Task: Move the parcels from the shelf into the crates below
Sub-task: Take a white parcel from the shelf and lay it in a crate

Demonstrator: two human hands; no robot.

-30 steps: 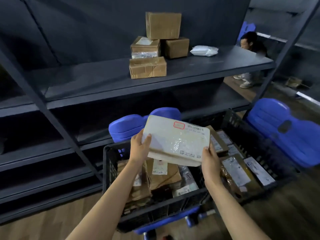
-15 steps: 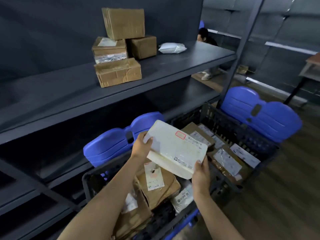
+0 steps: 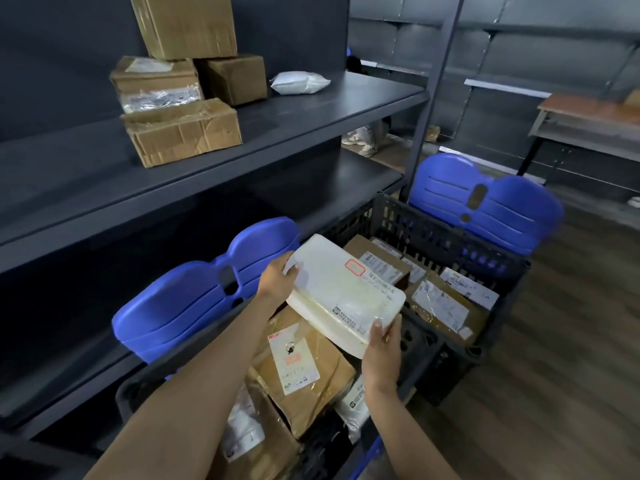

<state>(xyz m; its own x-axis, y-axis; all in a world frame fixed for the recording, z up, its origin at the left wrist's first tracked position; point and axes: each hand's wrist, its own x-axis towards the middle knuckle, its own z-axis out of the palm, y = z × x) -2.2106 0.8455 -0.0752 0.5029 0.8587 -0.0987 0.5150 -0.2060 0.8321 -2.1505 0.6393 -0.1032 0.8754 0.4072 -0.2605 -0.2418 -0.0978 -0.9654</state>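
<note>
I hold a flat white parcel [image 3: 343,292] with a barcode label in both hands, above the gap between two black crates. My left hand [image 3: 277,280] grips its far left edge and my right hand [image 3: 382,351] grips its near right corner. The near crate [image 3: 138,386] below holds several brown and white parcels. The right crate [image 3: 433,233] also holds several labelled brown parcels. On the dark shelf [image 3: 311,116] remain several brown cardboard boxes [image 3: 180,131] and a white padded bag [image 3: 299,82].
Blue plastic chairs [image 3: 194,296] [image 3: 485,206] carry the crates, their backs against the shelving. A grey upright post [image 3: 436,88] stands right of the shelf. A person's shoes [image 3: 362,140] show behind it. A table [image 3: 588,119] stands at the far right on wooden floor.
The view has swung right and closer. The white parcel has come lower and to the right, towards the crates, still gripped by both hands.
</note>
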